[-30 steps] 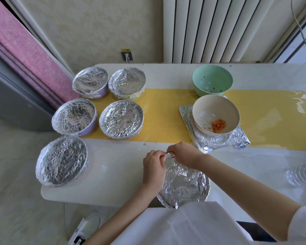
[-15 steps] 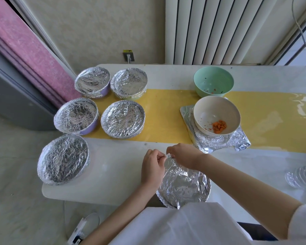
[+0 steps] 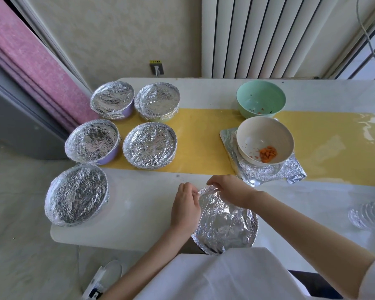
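Note:
A bowl covered with crinkled foil (image 3: 225,226) sits at the near edge of the white table (image 3: 139,213), right in front of me. My left hand (image 3: 185,205) pinches the foil at the bowl's far left rim. My right hand (image 3: 227,188) pinches the same foil edge at the far rim, fingers curled over it. The two hands lie close together, a few centimetres apart.
Several foil-covered bowls (image 3: 149,146) stand in a group at the left. A cream bowl with orange bits (image 3: 264,141) rests on a foil sheet (image 3: 290,172), with a green bowl (image 3: 260,100) behind it. A yellow runner (image 3: 204,137) crosses the table. More foil (image 3: 368,215) lies at the right edge.
Both hands stay at the far rim of the foil-covered bowl, with small finger shifts along the foil edge. The bowl has not moved.

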{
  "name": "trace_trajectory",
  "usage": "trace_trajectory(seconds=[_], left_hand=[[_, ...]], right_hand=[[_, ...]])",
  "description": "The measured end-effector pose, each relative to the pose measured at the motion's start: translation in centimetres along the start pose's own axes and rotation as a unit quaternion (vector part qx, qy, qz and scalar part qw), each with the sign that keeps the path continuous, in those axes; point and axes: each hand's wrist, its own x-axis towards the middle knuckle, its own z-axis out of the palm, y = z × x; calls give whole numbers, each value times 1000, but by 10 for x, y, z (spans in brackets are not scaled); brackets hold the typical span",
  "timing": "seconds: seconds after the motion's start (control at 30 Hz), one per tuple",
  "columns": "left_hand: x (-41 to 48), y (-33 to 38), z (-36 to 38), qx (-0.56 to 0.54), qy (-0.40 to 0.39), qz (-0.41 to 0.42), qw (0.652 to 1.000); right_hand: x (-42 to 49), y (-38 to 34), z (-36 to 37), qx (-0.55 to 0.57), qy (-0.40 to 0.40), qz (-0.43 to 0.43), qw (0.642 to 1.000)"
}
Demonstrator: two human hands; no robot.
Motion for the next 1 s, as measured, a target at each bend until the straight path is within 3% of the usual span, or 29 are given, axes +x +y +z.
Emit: trace_trajectory(seconds=[0.2, 0.47, 0.67, 1.0], left_hand=[[0, 4, 7, 29, -15, -14, 999], [2, 0, 7, 20, -17, -15, 1000], [0, 6, 9, -4, -1, -8, 1000], [-1, 10, 14, -32, -7, -17, 999]], right_hand=[[-4, 6, 0, 17, -7, 12, 1000], [2, -7, -11, -42, -62, 6, 997], [-1, -3, 1, -54, -14, -6, 998], [-9, -3, -2, -67, -3, -38, 997]])
